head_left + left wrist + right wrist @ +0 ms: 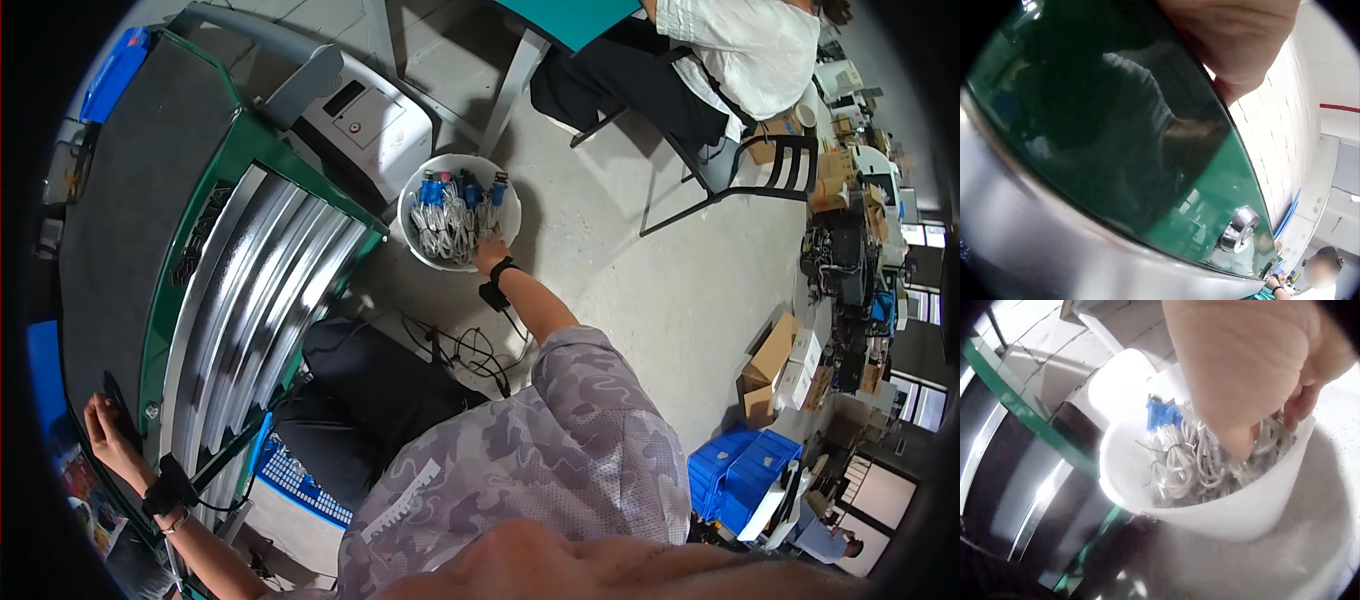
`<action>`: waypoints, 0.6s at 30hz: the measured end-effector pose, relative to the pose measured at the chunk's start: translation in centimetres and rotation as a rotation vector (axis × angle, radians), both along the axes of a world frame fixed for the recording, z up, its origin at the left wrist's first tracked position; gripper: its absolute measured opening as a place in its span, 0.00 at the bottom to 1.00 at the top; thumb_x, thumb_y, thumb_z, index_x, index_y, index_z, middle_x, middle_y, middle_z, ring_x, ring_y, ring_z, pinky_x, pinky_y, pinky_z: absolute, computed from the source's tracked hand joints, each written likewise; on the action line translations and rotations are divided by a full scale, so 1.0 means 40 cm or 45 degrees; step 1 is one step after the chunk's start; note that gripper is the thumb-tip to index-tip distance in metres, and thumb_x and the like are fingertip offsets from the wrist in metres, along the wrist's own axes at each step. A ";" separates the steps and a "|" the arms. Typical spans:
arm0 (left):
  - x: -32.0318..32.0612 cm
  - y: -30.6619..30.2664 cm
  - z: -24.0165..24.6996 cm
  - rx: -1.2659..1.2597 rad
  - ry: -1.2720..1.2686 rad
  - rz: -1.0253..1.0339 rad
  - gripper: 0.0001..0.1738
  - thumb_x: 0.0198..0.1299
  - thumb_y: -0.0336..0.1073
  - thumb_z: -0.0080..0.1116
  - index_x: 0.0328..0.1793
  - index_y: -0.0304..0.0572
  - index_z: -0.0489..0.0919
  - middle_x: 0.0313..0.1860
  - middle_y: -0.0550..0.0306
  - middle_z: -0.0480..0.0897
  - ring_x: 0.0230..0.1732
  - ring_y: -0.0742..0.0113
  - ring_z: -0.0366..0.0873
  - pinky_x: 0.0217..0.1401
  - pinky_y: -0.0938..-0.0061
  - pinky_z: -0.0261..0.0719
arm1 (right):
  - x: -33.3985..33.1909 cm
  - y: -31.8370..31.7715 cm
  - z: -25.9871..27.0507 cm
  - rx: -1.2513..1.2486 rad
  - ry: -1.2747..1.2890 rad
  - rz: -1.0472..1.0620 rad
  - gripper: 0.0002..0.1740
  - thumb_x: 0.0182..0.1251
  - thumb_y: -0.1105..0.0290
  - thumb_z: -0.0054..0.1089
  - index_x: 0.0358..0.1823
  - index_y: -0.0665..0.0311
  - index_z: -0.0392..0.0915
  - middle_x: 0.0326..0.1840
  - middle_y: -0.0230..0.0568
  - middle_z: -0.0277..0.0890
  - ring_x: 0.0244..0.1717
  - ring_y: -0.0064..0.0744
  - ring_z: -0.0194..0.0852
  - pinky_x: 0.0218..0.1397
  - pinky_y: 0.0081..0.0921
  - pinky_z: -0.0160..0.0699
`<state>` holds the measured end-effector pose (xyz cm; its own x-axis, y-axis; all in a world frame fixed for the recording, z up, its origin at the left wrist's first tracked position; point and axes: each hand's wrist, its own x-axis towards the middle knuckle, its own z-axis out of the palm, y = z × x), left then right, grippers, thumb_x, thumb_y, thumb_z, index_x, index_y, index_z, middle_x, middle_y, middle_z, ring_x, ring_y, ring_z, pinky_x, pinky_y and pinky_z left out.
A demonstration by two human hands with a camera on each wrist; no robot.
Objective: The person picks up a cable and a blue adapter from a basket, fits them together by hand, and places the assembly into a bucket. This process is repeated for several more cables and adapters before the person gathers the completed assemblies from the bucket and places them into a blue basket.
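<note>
A white bucket [409,232] stands on the floor, holding several coiled bundles of pale cable [440,230] with blue connectors [1163,415]. My right hand [490,255] reaches over the near rim into it. In the right wrist view, thumb and fingers dip among the coils on either side of a cable bundle [1266,440], with their tips partly hidden. My left hand [112,440] rests at the edge of the dark top of a green cabinet [215,165] with curved chrome slats, its fingers loosely bent and holding nothing. A round chrome lock [1240,229] sits on the green panel below.
Behind the bucket stands a white and grey machine [365,125]. Black cables [465,350] lie tangled on the floor near my legs. A person in white [745,50] sits by a black chair [775,165]. Blue crates [735,480] and cardboard boxes [770,360] are at the right.
</note>
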<state>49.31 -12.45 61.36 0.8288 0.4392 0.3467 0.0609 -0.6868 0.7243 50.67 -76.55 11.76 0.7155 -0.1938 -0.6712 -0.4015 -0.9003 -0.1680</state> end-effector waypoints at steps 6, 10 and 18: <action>0.001 0.000 0.002 0.024 -0.012 0.072 0.16 0.70 0.46 0.58 0.44 0.38 0.82 0.33 0.67 0.77 0.34 0.82 0.68 0.39 0.86 0.64 | 0.043 -0.026 -0.066 0.220 -0.155 -0.544 0.29 0.64 0.71 0.59 0.67 0.61 0.65 0.68 0.63 0.59 0.61 0.65 0.70 0.63 0.49 0.75; 0.001 0.003 -0.003 -0.017 0.009 0.089 0.16 0.71 0.46 0.57 0.42 0.39 0.81 0.31 0.68 0.75 0.32 0.82 0.65 0.37 0.86 0.62 | 0.018 0.017 0.016 0.059 -0.421 -0.473 0.30 0.60 0.78 0.57 0.66 0.58 0.65 0.64 0.58 0.57 0.52 0.64 0.75 0.55 0.47 0.80; 0.000 0.016 -0.004 0.003 0.036 0.135 0.18 0.71 0.47 0.56 0.43 0.38 0.81 0.31 0.67 0.75 0.32 0.80 0.65 0.36 0.84 0.62 | 0.020 -0.072 -0.057 0.000 -0.503 -0.378 0.30 0.56 0.78 0.64 0.63 0.65 0.66 0.64 0.60 0.60 0.54 0.61 0.75 0.58 0.45 0.80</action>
<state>49.31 -11.80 61.21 0.7874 0.5239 0.3250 0.1535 -0.6771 0.7197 51.46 -79.44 9.47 0.8292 -0.4277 -0.3599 -0.5462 -0.7568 -0.3591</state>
